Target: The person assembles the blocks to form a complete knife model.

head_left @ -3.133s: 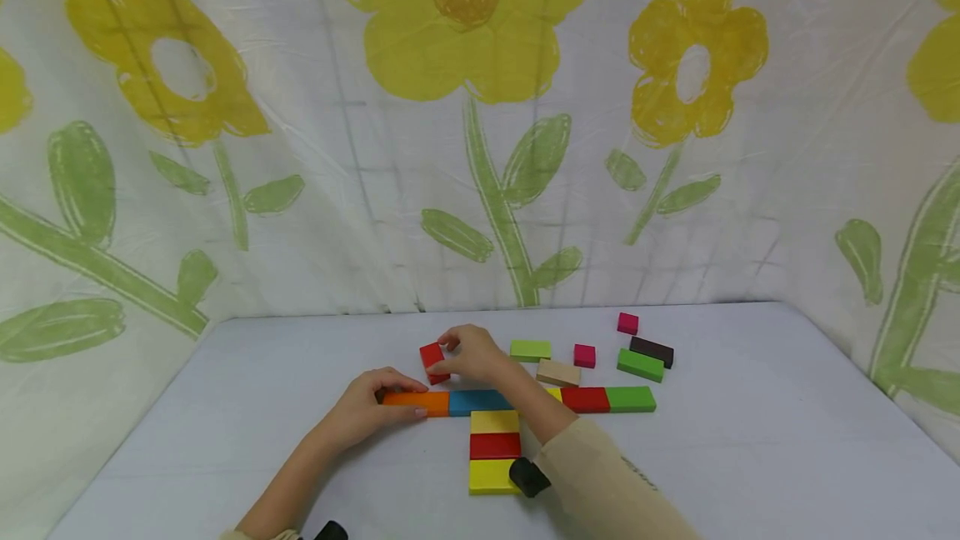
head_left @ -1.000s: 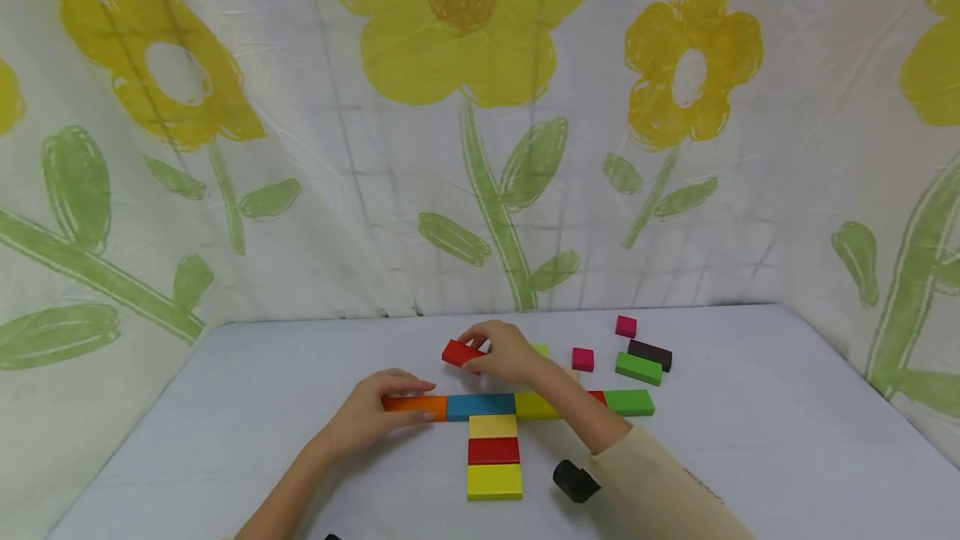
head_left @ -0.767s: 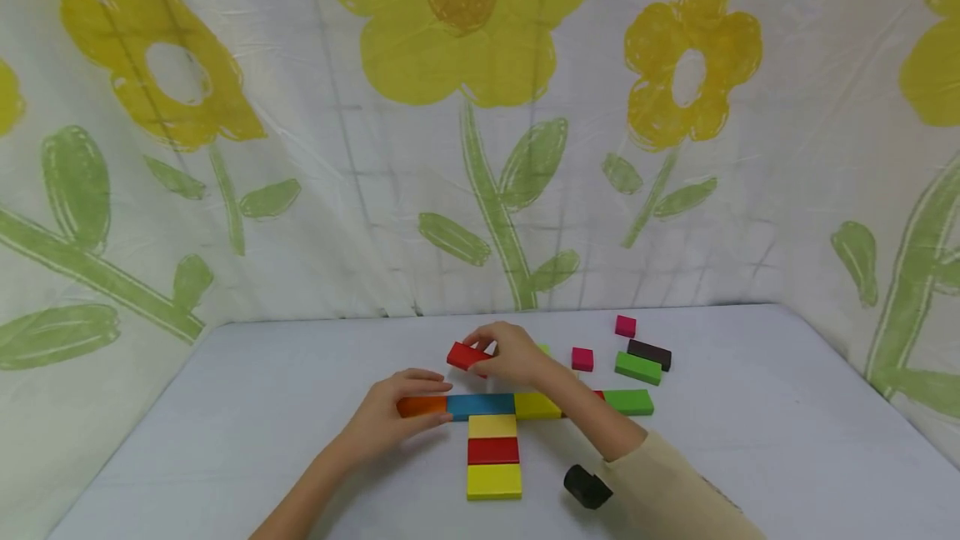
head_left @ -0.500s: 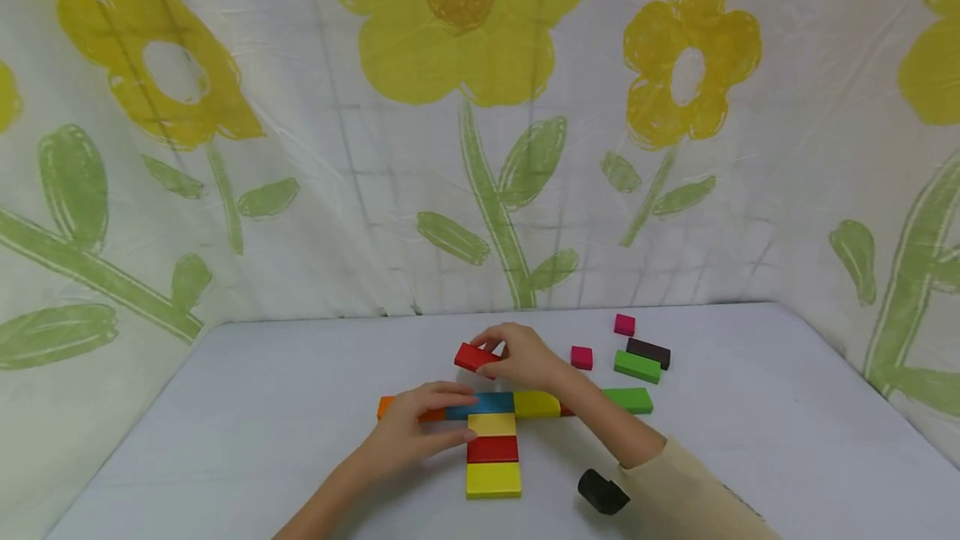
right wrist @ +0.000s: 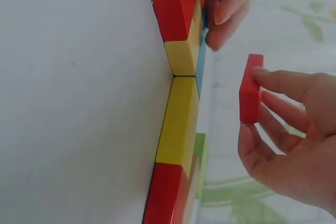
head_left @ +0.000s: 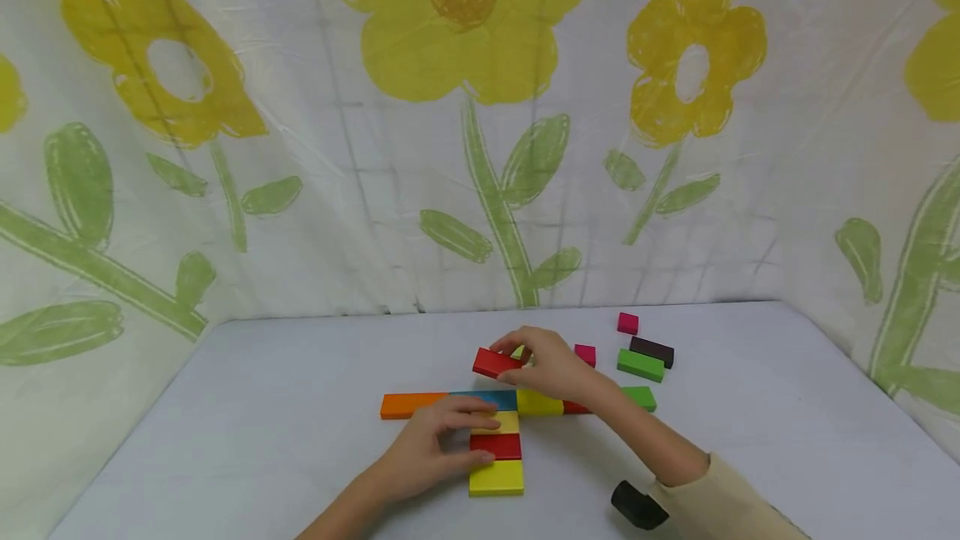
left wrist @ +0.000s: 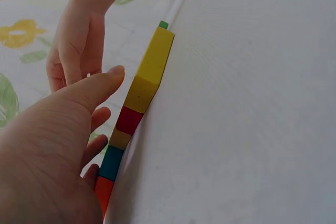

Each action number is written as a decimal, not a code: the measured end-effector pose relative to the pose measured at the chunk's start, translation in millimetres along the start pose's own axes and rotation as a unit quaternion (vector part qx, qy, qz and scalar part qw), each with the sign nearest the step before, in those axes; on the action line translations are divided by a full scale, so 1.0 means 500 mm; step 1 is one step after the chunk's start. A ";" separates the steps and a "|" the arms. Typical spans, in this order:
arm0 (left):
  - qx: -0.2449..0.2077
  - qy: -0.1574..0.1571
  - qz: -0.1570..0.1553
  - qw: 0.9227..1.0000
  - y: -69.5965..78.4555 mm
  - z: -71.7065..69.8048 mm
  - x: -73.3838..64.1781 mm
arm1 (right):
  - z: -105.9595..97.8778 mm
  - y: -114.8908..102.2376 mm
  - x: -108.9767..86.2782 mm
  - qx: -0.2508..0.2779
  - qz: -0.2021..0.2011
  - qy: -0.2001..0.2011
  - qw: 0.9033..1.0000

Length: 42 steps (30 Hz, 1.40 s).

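My right hand (head_left: 551,367) pinches a red block (head_left: 492,363) between thumb and fingers, raised off the table behind the row in the right wrist view. My left hand (head_left: 431,450) hovers over the short column, fingers spread loosely and holding nothing. The row runs from an orange block (head_left: 411,405) through blue (left wrist: 112,162), a yellow block (head_left: 538,403) and a red one to a green block (head_left: 640,397). Down from its middle runs the column: a pale yellow block (head_left: 508,422), a red block (head_left: 501,446) and a yellow block (head_left: 496,478). My right forearm partly covers the row.
Loose at the back right lie two pink cubes, one (head_left: 627,322) farther back and one (head_left: 585,354) nearer, plus a dark brown block (head_left: 652,352) beside a green block (head_left: 641,365). A light green block (right wrist: 200,156) sits behind the row. A flower-printed curtain (head_left: 390,265) closes off the table's back.
My right hand has carried the red block rightward and turned it from lengthwise to crosswise. My left hand has left the orange block and shifted right to the column.
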<state>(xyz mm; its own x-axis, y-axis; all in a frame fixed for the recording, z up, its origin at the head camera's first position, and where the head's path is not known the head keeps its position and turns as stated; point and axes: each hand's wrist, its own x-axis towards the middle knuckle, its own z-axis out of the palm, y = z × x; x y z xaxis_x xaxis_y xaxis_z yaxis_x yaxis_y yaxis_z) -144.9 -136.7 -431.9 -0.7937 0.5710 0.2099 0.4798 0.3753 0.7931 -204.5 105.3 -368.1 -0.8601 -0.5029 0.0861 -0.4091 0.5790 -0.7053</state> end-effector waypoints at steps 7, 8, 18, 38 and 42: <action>0.028 -0.015 -0.001 0.999 -0.004 0.001 0.002 | -0.014 0.018 -0.028 0.001 -0.033 -0.006 0.999; 0.030 -0.016 -0.002 0.999 -0.004 0.001 0.002 | -0.016 0.020 -0.032 0.004 -0.034 -0.008 0.999; 0.019 -0.017 -0.012 1.000 -0.007 0.000 0.001 | -0.026 0.035 -0.079 0.025 -0.042 -0.019 0.999; 0.019 -0.015 -0.030 0.999 -0.006 0.002 0.003 | -0.034 0.054 -0.122 0.002 -0.052 -0.050 0.997; 0.020 -0.015 -0.032 0.999 -0.004 0.001 0.002 | -0.032 0.050 -0.122 -0.002 -0.047 -0.061 0.997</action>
<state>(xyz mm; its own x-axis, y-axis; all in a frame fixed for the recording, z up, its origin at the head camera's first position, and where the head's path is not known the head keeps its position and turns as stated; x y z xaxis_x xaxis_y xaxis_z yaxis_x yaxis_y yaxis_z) -146.4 -136.5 -433.5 -0.8115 0.5669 0.1414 0.4436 0.4403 0.7806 -167.0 160.9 -379.5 -0.7743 -0.6296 0.0645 -0.4877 0.5287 -0.6947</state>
